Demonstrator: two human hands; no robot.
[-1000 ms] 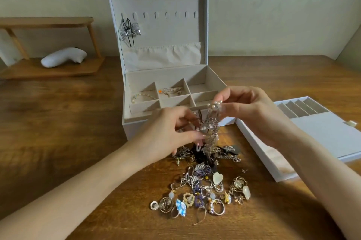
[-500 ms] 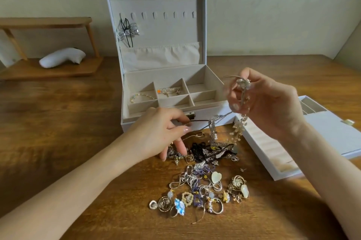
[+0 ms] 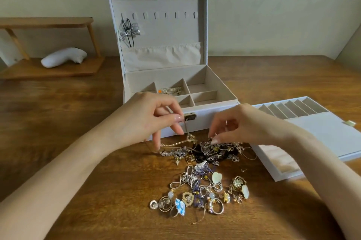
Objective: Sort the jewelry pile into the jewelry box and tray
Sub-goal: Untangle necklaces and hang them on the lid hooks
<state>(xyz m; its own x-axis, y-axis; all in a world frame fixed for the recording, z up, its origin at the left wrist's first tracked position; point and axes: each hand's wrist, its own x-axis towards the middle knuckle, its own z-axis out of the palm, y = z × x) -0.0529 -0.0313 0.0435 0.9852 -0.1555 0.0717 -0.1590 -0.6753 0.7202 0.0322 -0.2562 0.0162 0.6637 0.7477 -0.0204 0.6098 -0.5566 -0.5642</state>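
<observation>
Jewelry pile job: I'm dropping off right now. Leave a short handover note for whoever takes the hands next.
Left hand: pinches a gold chain, one end raised above the pile.
Right hand: fingertips in the dark tangle at the pile's far edge; grip unclear.
Jewelry box stands open behind the pile, tray to its right.
Done: a bow piece hangs in the lid; a gold piece lies in the rear middle compartment.
Left: nearly the whole pile; no jewelry shows in the tray.
</observation>
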